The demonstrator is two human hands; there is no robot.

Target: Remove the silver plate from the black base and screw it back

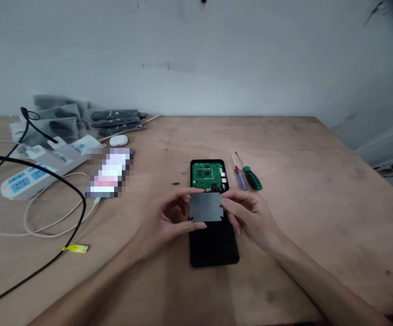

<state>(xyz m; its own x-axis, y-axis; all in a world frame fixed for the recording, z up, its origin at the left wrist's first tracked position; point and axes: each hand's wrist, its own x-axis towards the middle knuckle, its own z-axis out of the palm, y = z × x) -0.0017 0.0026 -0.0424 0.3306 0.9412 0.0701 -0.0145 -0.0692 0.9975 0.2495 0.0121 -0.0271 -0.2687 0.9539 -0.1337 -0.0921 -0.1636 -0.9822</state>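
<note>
A thin grey metal plate with small notched tabs is held by its edges between both hands. My left hand grips its left side, thumb along the lower edge and fingers at the upper corner. My right hand pinches its right side. Behind the plate, a green circuit board with metal ports sits in a black plastic case. Nearer me lies a flat black case part, partly covered by the plate and fingers; whether it joins the case behind is hidden.
Right of the case lie a purple-handled screwdriver and a green-handled screwdriver. Tiny dark screws are to its left. Further left are a phone, a white power strip, a black cable and bagged remotes.
</note>
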